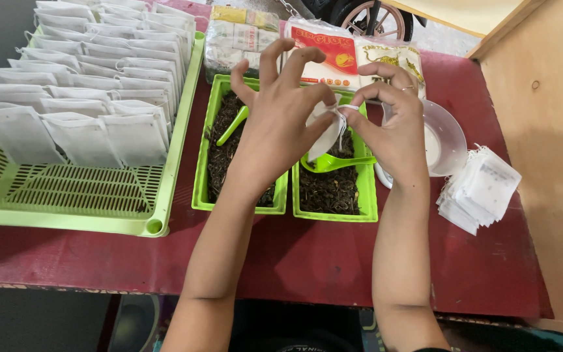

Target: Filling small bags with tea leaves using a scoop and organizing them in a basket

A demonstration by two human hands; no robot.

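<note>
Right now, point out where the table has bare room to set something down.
Bare red tablecloth runs along the near edge, in front of the green tubs and slotted tray. Crowded: the far edge with packets, and the right side around the white bowl and sachet stack.

1. Tea bag [326, 133] pinched in the fingers: thin white filter paper, matt, slightly fibrous.
2. Slotted tray [66, 195] and two tubs [200, 195]: lime-green plastic, smooth, faint sheen.
3. Scoop [333, 161]: same green plastic, glossy.
4. Loose tea [327, 189]: dark, dry, coarse.
5. Table [307, 261] cover: red cloth, matt.
6. Panel [548, 163] at right: pale wood, smooth.
7. Bowl [447, 140]: white plastic, glossy.
</note>
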